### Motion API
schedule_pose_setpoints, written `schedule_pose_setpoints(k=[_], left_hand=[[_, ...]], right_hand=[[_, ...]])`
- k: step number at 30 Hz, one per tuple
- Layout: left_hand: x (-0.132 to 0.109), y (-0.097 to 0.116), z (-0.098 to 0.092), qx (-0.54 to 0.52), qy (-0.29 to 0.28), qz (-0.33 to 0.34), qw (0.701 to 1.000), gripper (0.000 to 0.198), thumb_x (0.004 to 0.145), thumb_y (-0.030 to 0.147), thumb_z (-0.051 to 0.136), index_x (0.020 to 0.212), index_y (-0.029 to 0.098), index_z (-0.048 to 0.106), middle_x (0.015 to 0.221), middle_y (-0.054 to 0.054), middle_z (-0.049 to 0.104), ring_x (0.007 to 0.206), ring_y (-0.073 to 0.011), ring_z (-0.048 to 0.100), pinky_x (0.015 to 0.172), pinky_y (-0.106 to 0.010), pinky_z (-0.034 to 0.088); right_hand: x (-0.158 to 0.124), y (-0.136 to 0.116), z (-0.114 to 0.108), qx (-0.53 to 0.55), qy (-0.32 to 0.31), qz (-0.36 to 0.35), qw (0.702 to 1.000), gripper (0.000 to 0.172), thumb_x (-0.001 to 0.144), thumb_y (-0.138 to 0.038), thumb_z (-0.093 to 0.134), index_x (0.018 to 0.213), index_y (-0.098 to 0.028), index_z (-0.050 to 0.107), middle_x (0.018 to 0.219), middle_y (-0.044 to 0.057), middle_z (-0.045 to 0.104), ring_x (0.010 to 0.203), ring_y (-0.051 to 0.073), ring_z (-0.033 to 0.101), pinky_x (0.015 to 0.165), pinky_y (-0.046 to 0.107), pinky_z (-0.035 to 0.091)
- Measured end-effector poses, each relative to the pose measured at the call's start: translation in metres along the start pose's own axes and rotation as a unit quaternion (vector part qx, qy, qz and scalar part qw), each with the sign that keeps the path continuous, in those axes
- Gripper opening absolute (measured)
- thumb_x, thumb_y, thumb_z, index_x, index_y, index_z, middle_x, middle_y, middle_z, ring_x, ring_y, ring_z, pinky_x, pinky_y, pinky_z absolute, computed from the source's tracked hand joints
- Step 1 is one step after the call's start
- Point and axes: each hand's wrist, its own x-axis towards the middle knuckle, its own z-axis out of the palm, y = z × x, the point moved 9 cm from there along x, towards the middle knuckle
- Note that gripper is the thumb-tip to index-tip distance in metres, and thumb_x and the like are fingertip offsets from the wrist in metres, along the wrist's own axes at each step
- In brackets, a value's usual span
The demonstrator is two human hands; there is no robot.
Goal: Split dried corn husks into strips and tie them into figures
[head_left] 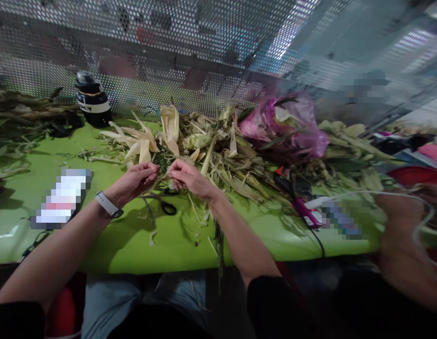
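My left hand (pixel 145 176), with a pale watch strap (pixel 106 203) on its wrist, is closed, fingertips pinched. Close beside it on the right, my right hand (pixel 186 175) is closed the same way, a narrow gap between the two. Whatever lies between the fingers is too small to make out. Just behind them are pale dried corn husks (pixel 140 145) and thin green strands (pixel 163 161). Below the hands, dark-handled scissors (pixel 168 207) lie on the green table cover (pixel 123 252), partly hidden by my hands.
A heap of husks (pixel 239 174) spreads rightward to a pink plastic bag (pixel 299 132). A dark bottle (pixel 93 101) stands at the back left, and a phone (pixel 63 197) lies nearer. At right are a corded purple tool (pixel 306 213), another phone (pixel 342 219) and another person's arm (pixel 402 235).
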Motion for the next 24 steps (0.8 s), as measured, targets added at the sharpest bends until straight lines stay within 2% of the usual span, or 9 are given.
schedule_pose_setpoints(k=[3, 6, 10, 12, 15, 17, 18, 21, 24], left_hand=[[0.0, 0.0, -0.005, 0.045, 0.009, -0.003, 0.999, 0.027, 0.068, 0.027, 0.08, 0.071, 0.015, 0.056, 0.05, 0.006, 0.047, 0.042, -0.0023, 0.038, 0.038, -0.011, 0.026], [-0.001, 0.0, -0.004, 0.082, 0.0, -0.005, 0.997, 0.025, 0.068, 0.026, 0.08, 0.07, 0.014, 0.057, 0.048, 0.006, 0.047, 0.04, -0.0023, 0.037, 0.037, -0.012, 0.025], [0.002, -0.001, -0.01, 0.07, 0.01, -0.011, 0.997, 0.021, 0.068, 0.026, 0.08, 0.071, 0.015, 0.062, 0.054, 0.003, 0.055, 0.043, -0.0041, 0.046, 0.039, -0.014, 0.031], [0.006, -0.005, -0.015, 0.052, 0.022, -0.035, 0.998, 0.023, 0.071, 0.035, 0.077, 0.075, 0.016, 0.065, 0.062, -0.001, 0.062, 0.047, -0.0078, 0.054, 0.04, -0.017, 0.037], [0.006, -0.016, -0.017, 0.097, 0.021, -0.097, 0.99, 0.047, 0.079, 0.061, 0.06, 0.064, 0.016, 0.064, 0.062, -0.007, 0.066, 0.047, -0.0132, 0.06, 0.037, -0.02, 0.038], [0.002, -0.025, -0.009, 0.144, -0.02, -0.143, 0.979, 0.063, 0.08, 0.072, 0.047, 0.06, 0.015, 0.064, 0.063, -0.011, 0.068, 0.052, -0.0174, 0.064, 0.039, -0.022, 0.041], [0.0, -0.028, -0.004, 0.153, -0.04, -0.154, 0.975, 0.065, 0.08, 0.074, 0.046, 0.062, 0.014, 0.066, 0.067, -0.012, 0.07, 0.058, -0.0198, 0.067, 0.043, -0.023, 0.045], [-0.003, -0.02, 0.005, 0.137, -0.049, -0.108, 0.983, 0.049, 0.077, 0.063, 0.062, 0.076, 0.015, 0.072, 0.081, -0.01, 0.074, 0.072, -0.0219, 0.07, 0.058, -0.028, 0.054], [-0.003, -0.005, 0.006, 0.137, -0.043, -0.032, 0.989, 0.032, 0.072, 0.046, 0.074, 0.073, 0.015, 0.072, 0.073, -0.007, 0.072, 0.062, -0.0166, 0.065, 0.055, -0.026, 0.052]], right_hand=[[-0.005, -0.009, -0.002, -0.165, -0.003, -0.013, 0.986, 0.012, 0.089, -0.027, 0.048, 0.081, -0.02, 0.043, 0.065, -0.005, 0.045, 0.058, 0.01, 0.045, 0.057, 0.024, 0.038], [-0.006, -0.01, -0.001, -0.224, -0.015, -0.021, 0.974, 0.011, 0.089, -0.026, 0.046, 0.081, -0.02, 0.043, 0.064, -0.005, 0.045, 0.058, 0.01, 0.046, 0.057, 0.024, 0.037], [-0.005, -0.007, 0.001, -0.164, -0.022, -0.019, 0.986, 0.012, 0.087, -0.029, 0.049, 0.08, -0.02, 0.044, 0.065, -0.005, 0.047, 0.057, 0.01, 0.047, 0.056, 0.024, 0.037], [-0.006, -0.009, 0.0, -0.116, -0.01, -0.025, 0.993, 0.014, 0.085, -0.032, 0.052, 0.08, -0.02, 0.046, 0.065, -0.005, 0.048, 0.058, 0.01, 0.047, 0.056, 0.024, 0.038], [-0.01, -0.016, -0.007, -0.089, 0.025, -0.044, 0.995, 0.015, 0.081, -0.032, 0.057, 0.076, -0.019, 0.049, 0.066, -0.004, 0.049, 0.059, 0.01, 0.047, 0.058, 0.024, 0.038], [-0.014, -0.022, -0.009, -0.105, 0.038, -0.064, 0.992, 0.014, 0.079, -0.029, 0.058, 0.073, -0.019, 0.05, 0.066, -0.004, 0.051, 0.061, 0.01, 0.048, 0.06, 0.025, 0.039], [-0.016, -0.025, -0.008, -0.121, 0.034, -0.079, 0.989, 0.013, 0.079, -0.028, 0.058, 0.072, -0.019, 0.051, 0.067, -0.003, 0.052, 0.063, 0.011, 0.049, 0.062, 0.026, 0.04], [-0.019, -0.036, 0.006, -0.188, -0.002, -0.142, 0.972, 0.008, 0.078, -0.024, 0.057, 0.072, -0.018, 0.056, 0.073, -0.001, 0.058, 0.071, 0.013, 0.054, 0.071, 0.029, 0.044], [-0.022, -0.041, 0.026, -0.252, -0.047, -0.207, 0.944, 0.006, 0.078, -0.02, 0.057, 0.073, -0.019, 0.06, 0.076, 0.001, 0.062, 0.075, 0.015, 0.057, 0.076, 0.032, 0.046]])
